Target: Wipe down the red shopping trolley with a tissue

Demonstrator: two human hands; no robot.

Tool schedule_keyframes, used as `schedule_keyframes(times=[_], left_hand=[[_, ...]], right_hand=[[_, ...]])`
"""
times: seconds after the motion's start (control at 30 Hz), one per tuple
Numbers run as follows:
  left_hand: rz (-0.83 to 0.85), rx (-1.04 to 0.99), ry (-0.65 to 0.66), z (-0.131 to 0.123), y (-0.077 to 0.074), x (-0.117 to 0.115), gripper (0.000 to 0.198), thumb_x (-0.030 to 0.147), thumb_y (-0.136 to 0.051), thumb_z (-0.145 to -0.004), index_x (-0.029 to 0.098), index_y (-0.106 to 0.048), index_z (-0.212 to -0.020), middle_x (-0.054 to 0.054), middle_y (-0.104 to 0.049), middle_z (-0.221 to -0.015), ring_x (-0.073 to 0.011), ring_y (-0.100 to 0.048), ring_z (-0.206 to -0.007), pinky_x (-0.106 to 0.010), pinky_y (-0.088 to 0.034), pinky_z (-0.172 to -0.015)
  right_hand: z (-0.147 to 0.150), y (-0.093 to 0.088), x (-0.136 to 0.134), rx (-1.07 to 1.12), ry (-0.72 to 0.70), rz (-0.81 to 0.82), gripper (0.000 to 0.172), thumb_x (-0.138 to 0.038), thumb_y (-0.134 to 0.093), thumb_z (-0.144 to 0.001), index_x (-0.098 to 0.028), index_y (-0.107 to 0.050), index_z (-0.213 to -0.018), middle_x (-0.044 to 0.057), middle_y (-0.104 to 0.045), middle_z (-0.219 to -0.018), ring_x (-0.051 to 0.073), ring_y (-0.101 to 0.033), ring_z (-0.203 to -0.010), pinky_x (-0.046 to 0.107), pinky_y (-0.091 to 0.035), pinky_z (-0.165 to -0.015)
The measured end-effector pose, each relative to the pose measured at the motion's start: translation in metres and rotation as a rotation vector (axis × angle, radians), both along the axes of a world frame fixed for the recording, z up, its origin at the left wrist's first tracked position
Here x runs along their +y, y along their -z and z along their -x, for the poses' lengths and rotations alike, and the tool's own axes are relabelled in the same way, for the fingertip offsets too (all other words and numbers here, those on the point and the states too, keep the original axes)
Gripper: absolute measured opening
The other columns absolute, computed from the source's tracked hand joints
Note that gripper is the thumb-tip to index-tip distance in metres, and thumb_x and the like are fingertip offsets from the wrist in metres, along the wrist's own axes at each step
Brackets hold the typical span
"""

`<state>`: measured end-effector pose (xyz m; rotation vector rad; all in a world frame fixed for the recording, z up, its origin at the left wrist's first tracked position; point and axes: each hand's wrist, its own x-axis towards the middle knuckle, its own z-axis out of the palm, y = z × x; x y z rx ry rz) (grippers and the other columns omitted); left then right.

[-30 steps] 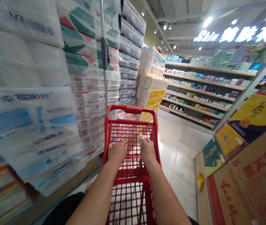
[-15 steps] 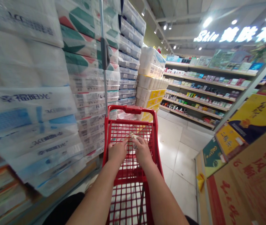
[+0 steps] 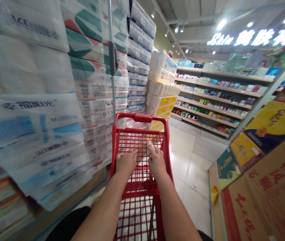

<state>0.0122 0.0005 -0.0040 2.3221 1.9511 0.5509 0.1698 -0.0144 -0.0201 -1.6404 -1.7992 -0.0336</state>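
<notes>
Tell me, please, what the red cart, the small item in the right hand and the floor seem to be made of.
Red cart: probably moulded plastic, smooth and slightly glossy, judging by its even colour and rounded frame.
Small item in the right hand: perhaps cloth or wrapping, pale and patterned; partly hidden, so its finish is unclear.
Floor: likely polished tile, given its joint lines and bright reflections.

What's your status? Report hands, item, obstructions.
Right hand holding small pale patterned item. Left hand at red cart, contact unclear. Stacked packs alongside, left.
</notes>
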Motion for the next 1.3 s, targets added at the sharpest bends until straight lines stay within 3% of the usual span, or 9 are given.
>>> schedule_keyframes(times=[0.2,0.37,0.57,0.73,0.93,1.07,1.17,1.23,1.3], left_hand=[[-0.001,-0.004,-0.003,0.002,0.002,0.002,0.038,0.032,-0.038,-0.097,0.032,-0.060,-0.127,-0.006,-0.075,-0.100,-0.0219,-0.066,-0.095,-0.040,-0.035,-0.094],[0.006,0.000,-0.005,0.001,-0.001,0.001,0.038,0.032,-0.038,-0.097,0.032,-0.060,-0.127,-0.006,-0.075,-0.100,-0.0224,-0.067,-0.094,-0.041,-0.035,-0.092],[0.040,0.008,-0.001,0.000,-0.005,-0.001,0.038,0.029,-0.036,-0.096,0.030,-0.060,-0.126,-0.007,-0.074,-0.104,-0.0218,-0.066,-0.100,-0.040,-0.035,-0.095],[0.022,-0.011,-0.009,0.000,-0.003,0.001,0.038,0.032,-0.037,-0.097,0.031,-0.061,-0.125,-0.007,-0.075,-0.102,-0.0218,-0.067,-0.097,-0.041,-0.035,-0.094],[-0.001,-0.012,-0.008,0.000,0.000,0.002,0.036,0.032,-0.040,-0.096,0.032,-0.061,-0.124,-0.005,-0.075,-0.099,-0.0217,-0.067,-0.095,-0.040,-0.035,-0.093],[-0.010,-0.009,-0.007,0.000,0.001,0.001,0.036,0.032,-0.040,-0.096,0.031,-0.061,-0.125,-0.006,-0.075,-0.098,-0.0223,-0.067,-0.095,-0.041,-0.036,-0.091],[-0.005,-0.008,-0.008,-0.001,0.000,0.000,0.037,0.032,-0.040,-0.096,0.031,-0.060,-0.126,-0.006,-0.075,-0.097,-0.0224,-0.067,-0.096,-0.041,-0.036,-0.091],[0.002,-0.003,-0.004,-0.001,-0.001,0.000,0.037,0.031,-0.040,-0.096,0.031,-0.060,-0.127,-0.006,-0.075,-0.096,-0.0220,-0.067,-0.096,-0.040,-0.036,-0.091],[-0.001,-0.001,-0.004,-0.001,0.000,0.001,0.037,0.031,-0.040,-0.096,0.031,-0.061,-0.126,-0.006,-0.075,-0.097,-0.0220,-0.067,-0.096,-0.040,-0.036,-0.091]], right_hand=[[-0.011,-0.002,0.002,0.077,-0.113,0.039,0.054,0.002,-0.052,-0.067,-0.028,-0.069,-0.109,0.005,-0.061,-0.110,0.019,-0.055,-0.098,0.029,-0.045,-0.085],[-0.017,0.000,0.007,0.181,0.063,-0.069,0.056,0.003,-0.046,-0.073,-0.023,-0.065,-0.119,0.008,-0.061,-0.113,0.019,-0.057,-0.100,0.031,-0.046,-0.089],[0.002,0.008,0.010,0.117,-0.286,-0.123,0.061,0.003,-0.043,-0.075,-0.028,-0.064,-0.122,0.005,-0.056,-0.131,0.018,-0.052,-0.115,0.031,-0.044,-0.095],[-0.002,0.002,0.007,0.117,0.024,-0.071,0.056,0.001,-0.043,-0.078,-0.025,-0.063,-0.123,0.009,-0.058,-0.126,0.022,-0.052,-0.109,0.036,-0.045,-0.092],[-0.002,-0.003,-0.003,0.008,-0.067,0.013,0.054,-0.006,-0.057,-0.075,-0.027,-0.061,-0.124,0.008,-0.053,-0.133,0.025,-0.048,-0.115,0.035,-0.043,-0.095],[-0.004,-0.002,-0.001,0.052,0.016,0.029,0.047,-0.006,-0.056,-0.076,-0.026,-0.065,-0.118,0.008,-0.060,-0.112,0.022,-0.053,-0.100,0.032,-0.045,-0.086],[-0.004,0.000,0.002,0.095,-0.110,0.042,0.047,-0.003,-0.057,-0.073,-0.028,-0.068,-0.112,0.004,-0.059,-0.096,0.018,-0.055,-0.089,0.027,-0.046,-0.079],[-0.005,-0.001,0.003,0.114,-0.185,0.022,0.050,0.000,-0.057,-0.072,-0.029,-0.069,-0.112,0.002,-0.059,-0.095,0.016,-0.054,-0.089,0.025,-0.046,-0.078],[-0.007,-0.002,0.003,0.117,-0.113,-0.022,0.046,-0.001,-0.055,-0.076,-0.027,-0.070,-0.110,0.004,-0.060,-0.100,0.017,-0.054,-0.092,0.026,-0.045,-0.080]])
